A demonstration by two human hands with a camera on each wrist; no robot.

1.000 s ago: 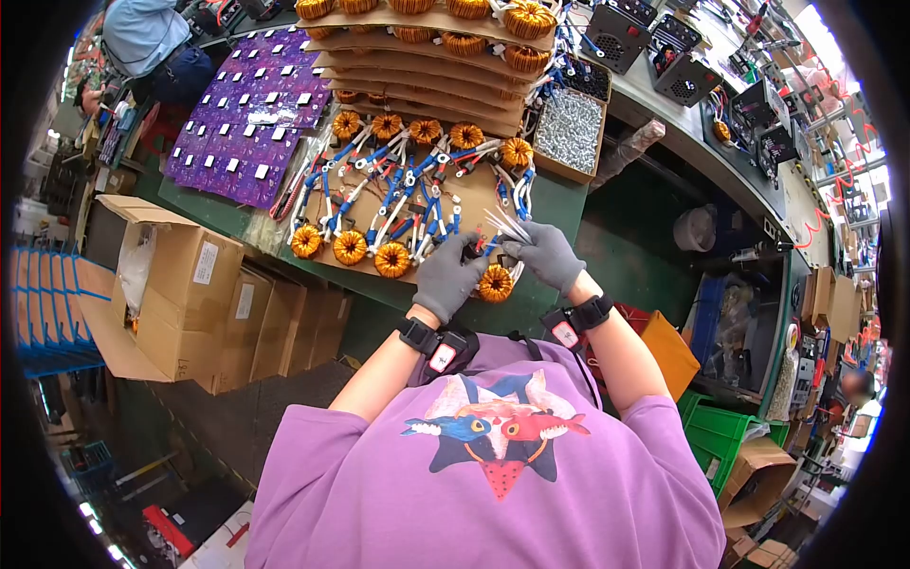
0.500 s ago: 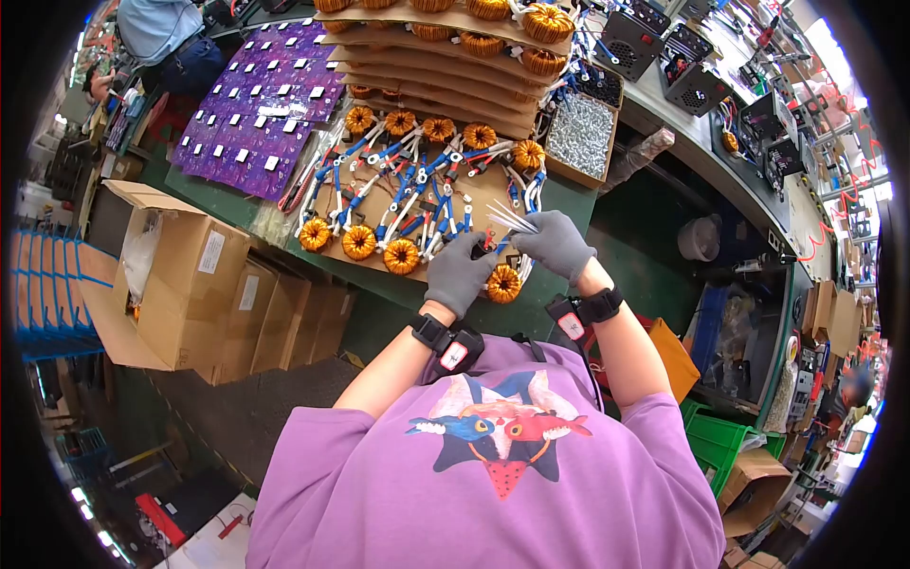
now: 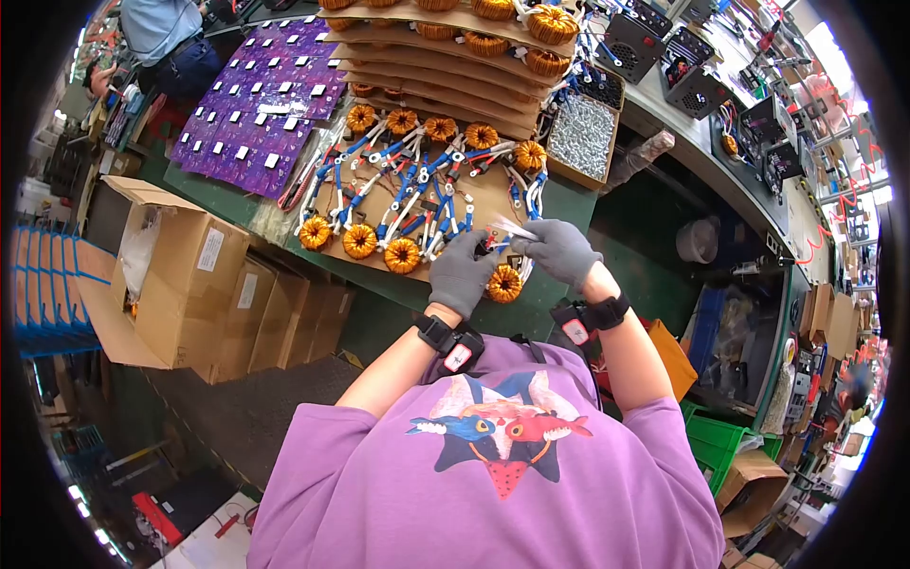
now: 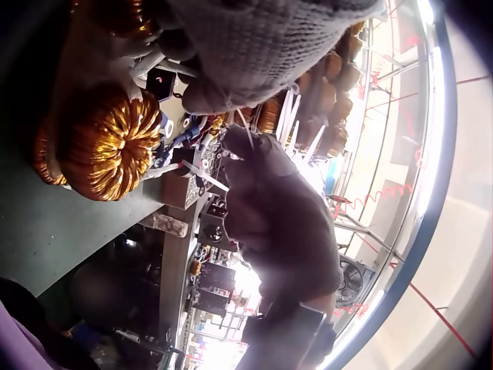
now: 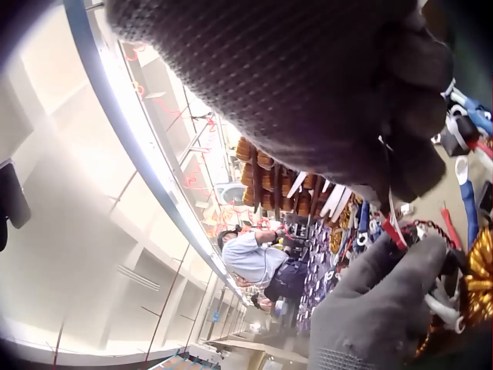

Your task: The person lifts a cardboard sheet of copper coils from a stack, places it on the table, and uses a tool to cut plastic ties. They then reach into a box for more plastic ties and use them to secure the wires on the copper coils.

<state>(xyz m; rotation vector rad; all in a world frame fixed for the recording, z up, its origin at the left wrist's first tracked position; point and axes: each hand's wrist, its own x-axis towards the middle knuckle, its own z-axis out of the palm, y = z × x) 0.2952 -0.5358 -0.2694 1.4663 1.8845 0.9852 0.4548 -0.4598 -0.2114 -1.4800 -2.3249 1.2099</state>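
Observation:
Both hands wear grey gloves. My left hand [image 3: 462,275] pinches a small dark part and red-sleeved wire [image 5: 394,231] beside a copper-wound coil [image 3: 503,284]. Close on its right, my right hand [image 3: 559,252] holds several thin white strips [image 3: 513,229] that fan out past its fingers. One thin strip runs between the fingertips of the two hands in the left wrist view, where the same coil [image 4: 115,146] lies near the left hand [image 4: 262,46]. Fingers hide most of the gripped part. Other coils [image 3: 402,255] with blue and white leads lie on cardboard [image 3: 365,185].
Cardboard layers with coils [image 3: 441,71] are stacked at the back. Purple circuit boards [image 3: 248,109] lie back left, and a box of metal pieces [image 3: 581,133] back right. Cartons [image 3: 185,284] stand left of the green table. Another person [image 3: 161,33] is at the far left.
Over the last second the coils and table have shifted slightly in the head view. The right hand has turned a little, and its white strips now point more to the left. The left hand keeps its grip.

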